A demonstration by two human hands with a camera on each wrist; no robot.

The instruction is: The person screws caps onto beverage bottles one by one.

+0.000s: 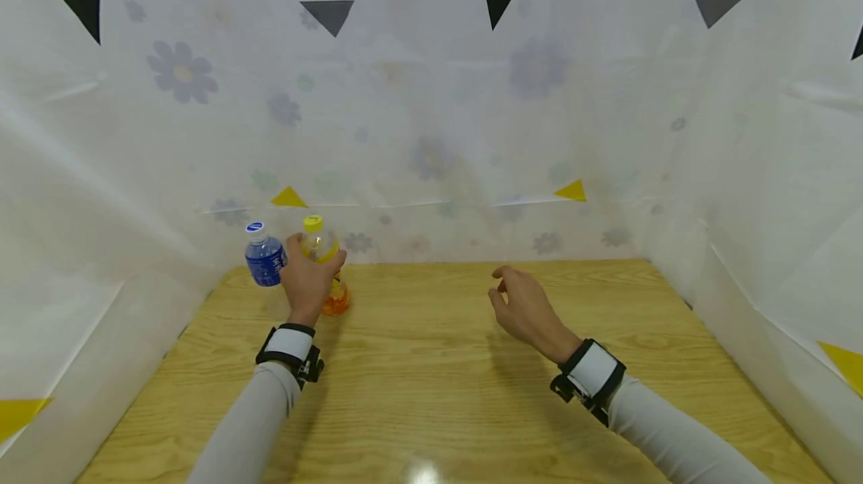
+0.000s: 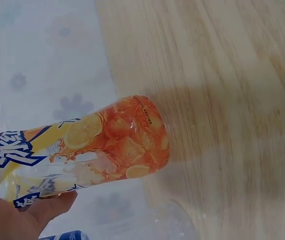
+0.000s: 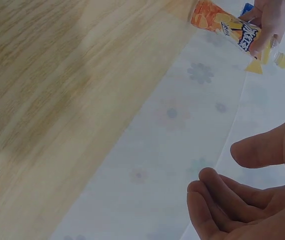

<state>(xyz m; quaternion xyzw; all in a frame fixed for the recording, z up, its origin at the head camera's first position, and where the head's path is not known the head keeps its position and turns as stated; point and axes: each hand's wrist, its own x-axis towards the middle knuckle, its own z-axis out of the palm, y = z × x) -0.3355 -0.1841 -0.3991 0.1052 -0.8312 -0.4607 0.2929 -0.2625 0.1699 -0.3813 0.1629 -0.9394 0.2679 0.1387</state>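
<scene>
My left hand grips an iced tea bottle around its upper part, thumb on one side and fingers on the other. The bottle has a yellow cap, a yellow label and an orange lower section printed with lemon slices and ice. It stands about upright at the back left of the table; whether its base touches the wood I cannot tell. Just left of that hand is a clear bottle with a blue label and a white cap, its lower part partly hidden. My right hand hovers above the table, fingers loosely curled around nothing.
A wood-grain table spreads beneath both hands. White flower-printed sheeting encloses its back and sides, with black, grey and yellow triangles on it. Each wrist carries a strapped camera band.
</scene>
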